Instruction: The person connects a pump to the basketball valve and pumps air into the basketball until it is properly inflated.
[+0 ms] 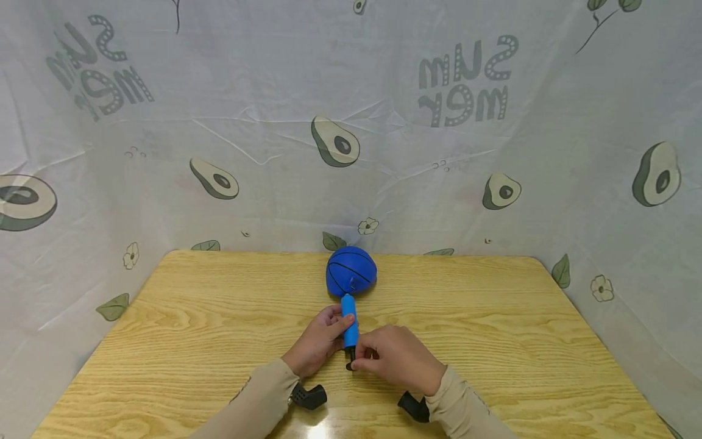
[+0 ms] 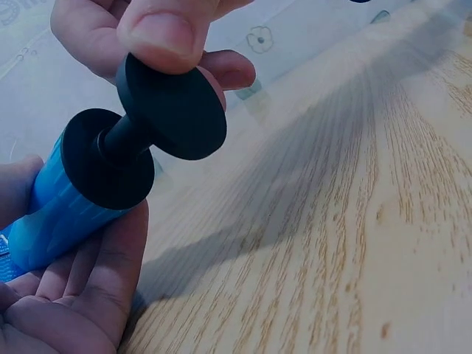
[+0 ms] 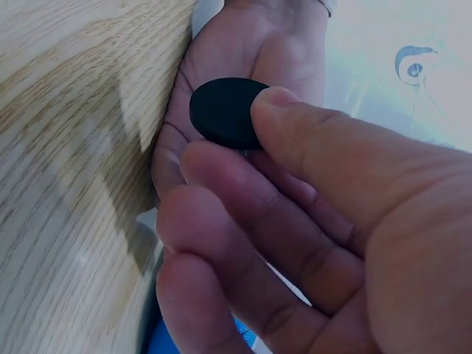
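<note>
A blue hand pump (image 1: pixel 348 320) points away from me, its tip right at a partly caved-in blue ball (image 1: pixel 351 268) with black lines. My left hand (image 1: pixel 320 341) grips the pump's barrel (image 2: pixel 70 214), thumb on top and fingers underneath. With thumb and fingers, my right hand (image 1: pixel 397 358) pinches the round black handle (image 3: pixel 227 112) at the near end. A short length of black rod (image 2: pixel 124 140) shows between barrel and handle in the left wrist view. The ball is mostly hidden in the right wrist view, where a bit of blue shows at the bottom.
The wood-grain table (image 1: pixel 230 292) extends to both sides of the hands. A pale sheet printed with avocados (image 1: pixel 336 143) hangs behind and beside it. Black wrist devices (image 1: pixel 309 396) sit at both sleeves.
</note>
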A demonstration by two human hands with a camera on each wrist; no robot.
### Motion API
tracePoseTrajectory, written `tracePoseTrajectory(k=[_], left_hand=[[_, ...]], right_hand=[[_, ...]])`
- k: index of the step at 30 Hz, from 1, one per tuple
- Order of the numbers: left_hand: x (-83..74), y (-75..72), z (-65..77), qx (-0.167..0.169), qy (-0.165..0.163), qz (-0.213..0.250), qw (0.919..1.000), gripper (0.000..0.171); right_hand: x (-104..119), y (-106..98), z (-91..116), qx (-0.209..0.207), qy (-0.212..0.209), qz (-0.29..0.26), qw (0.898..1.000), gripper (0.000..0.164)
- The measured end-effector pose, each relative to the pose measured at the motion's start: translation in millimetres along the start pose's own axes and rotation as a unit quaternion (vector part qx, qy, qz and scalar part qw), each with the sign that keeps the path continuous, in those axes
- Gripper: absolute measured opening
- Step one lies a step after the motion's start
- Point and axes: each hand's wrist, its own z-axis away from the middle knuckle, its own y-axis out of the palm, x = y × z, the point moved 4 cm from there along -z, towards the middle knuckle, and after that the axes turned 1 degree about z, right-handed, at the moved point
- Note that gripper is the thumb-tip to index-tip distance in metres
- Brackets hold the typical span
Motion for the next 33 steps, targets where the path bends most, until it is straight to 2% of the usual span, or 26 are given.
tracePoseTrajectory(k=[10,20,33], left_hand=[[0.2,0.1,-1.7,0.018,0.010,-0.002,0.9998,0.052],[-1.0,2.6,1.6,0.035,0.011,-0.012,0.9993,0.049],[-0.7,0.4,1.0,0.030,0.011,-0.010,0.9994,0.051]], right_hand=[[0.2,0.9,0.1,0.029,-0.007,-0.002,1.000,0.014],[3.3,1.9,1.4,0.057,-0.055,0.020,0.997,0.022],[12.2,9.3,4.8,0.143,-0.097,-0.023,0.985,0.017]])
